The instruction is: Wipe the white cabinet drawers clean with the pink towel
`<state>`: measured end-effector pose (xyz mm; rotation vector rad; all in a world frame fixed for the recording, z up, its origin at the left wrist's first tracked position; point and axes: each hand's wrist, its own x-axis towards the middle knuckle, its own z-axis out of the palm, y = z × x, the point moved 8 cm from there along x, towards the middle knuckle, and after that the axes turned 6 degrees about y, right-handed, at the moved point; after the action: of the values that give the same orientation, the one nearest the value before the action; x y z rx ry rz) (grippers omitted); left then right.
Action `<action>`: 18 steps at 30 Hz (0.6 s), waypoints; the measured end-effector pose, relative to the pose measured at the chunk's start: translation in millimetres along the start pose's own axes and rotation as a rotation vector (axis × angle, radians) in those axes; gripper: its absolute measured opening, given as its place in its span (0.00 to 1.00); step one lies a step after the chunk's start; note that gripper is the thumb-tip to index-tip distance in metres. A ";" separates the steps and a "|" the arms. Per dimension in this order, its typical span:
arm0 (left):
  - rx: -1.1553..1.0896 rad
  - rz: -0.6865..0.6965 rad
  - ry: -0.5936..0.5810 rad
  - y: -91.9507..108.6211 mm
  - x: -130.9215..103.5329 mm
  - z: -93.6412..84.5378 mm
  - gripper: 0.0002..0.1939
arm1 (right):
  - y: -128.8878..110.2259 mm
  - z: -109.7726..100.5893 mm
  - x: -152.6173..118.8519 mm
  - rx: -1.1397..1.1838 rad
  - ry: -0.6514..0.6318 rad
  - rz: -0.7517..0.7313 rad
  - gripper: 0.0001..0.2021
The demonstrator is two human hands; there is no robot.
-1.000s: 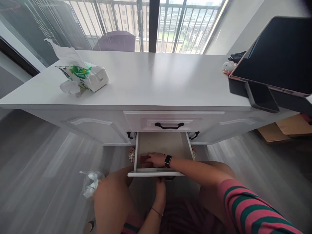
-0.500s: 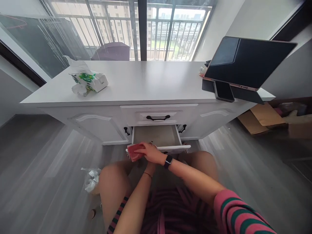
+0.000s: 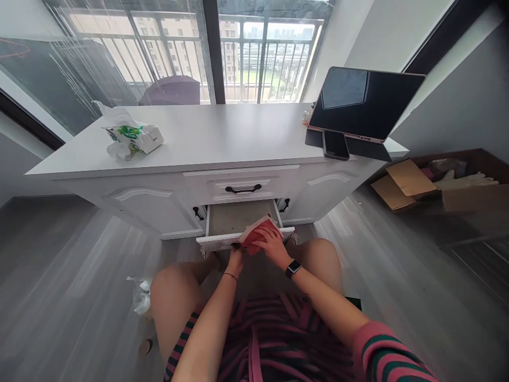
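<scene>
The lower drawer (image 3: 234, 218) of a white cabinet is pulled out between my knees. My right hand (image 3: 272, 245), with a watch on its wrist, presses a folded red cloth (image 3: 254, 237) with a pale edge against the right part of the drawer front (image 3: 214, 243). Its fingers are bent over the cloth. At the middle of that front, my left hand (image 3: 236, 259) is closed around the black drawer handle (image 3: 236, 245); some of its fingers are hidden. Inside the drawer, the pale bottom shows a few tiny dark specks.
On the white cabinet top (image 3: 222, 138) lie a tissue pack (image 3: 139, 138), a tablet (image 3: 366, 103) on a stand and a phone (image 3: 335, 145). An open cardboard box (image 3: 469, 196) stands right on the floor. A plastic bag (image 3: 142, 297) and a small round object (image 3: 145, 347) lie left.
My right hand has carried the red cloth from the left end of the drawer front to the right part. My left hand, hidden before behind the right, now shows at the handle. The view has shifted right.
</scene>
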<state>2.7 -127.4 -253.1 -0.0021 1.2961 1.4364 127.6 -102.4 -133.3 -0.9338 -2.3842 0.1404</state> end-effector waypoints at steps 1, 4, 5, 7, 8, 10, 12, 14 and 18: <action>0.004 -0.032 0.014 -5.2 0.0 -6.0 0.09 | 10.5 -5.6 -9.9 -0.023 0.030 0.039 0.18; 0.032 -0.085 0.067 -12.6 2.0 -18.2 0.11 | 37.1 -15.1 -36.3 -0.070 0.128 0.223 0.20; 0.034 -0.093 0.083 -13.3 2.7 -19.7 0.11 | 44.0 -15.6 -43.8 -0.066 0.164 0.304 0.20; 0.037 -0.105 0.113 -14.1 3.0 -20.0 0.10 | 54.1 -11.3 -56.6 0.004 0.238 0.477 0.20; 0.037 -0.109 0.125 -14.4 2.6 -19.4 0.10 | 58.6 -6.9 -62.6 0.087 0.286 0.578 0.19; 0.036 -0.118 0.143 -15.1 1.0 -18.0 0.09 | 65.9 6.4 -74.0 0.295 0.402 0.788 0.18; 0.033 -0.125 0.158 -15.9 -1.0 -17.4 0.10 | 69.1 23.4 -82.5 0.456 0.511 0.963 0.15; 0.034 -0.133 0.179 -16.5 -2.6 -18.4 0.09 | 68.5 40.5 -85.9 0.523 0.581 1.078 0.13; 0.034 -0.146 0.213 -16.3 -3.6 -20.9 0.09 | 63.8 75.5 -81.7 0.689 0.648 1.234 0.07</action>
<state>2.3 -148.1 -270.0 -0.2284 1.4632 1.3150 172.8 -99.8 -253.2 -1.5954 -0.8106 0.8804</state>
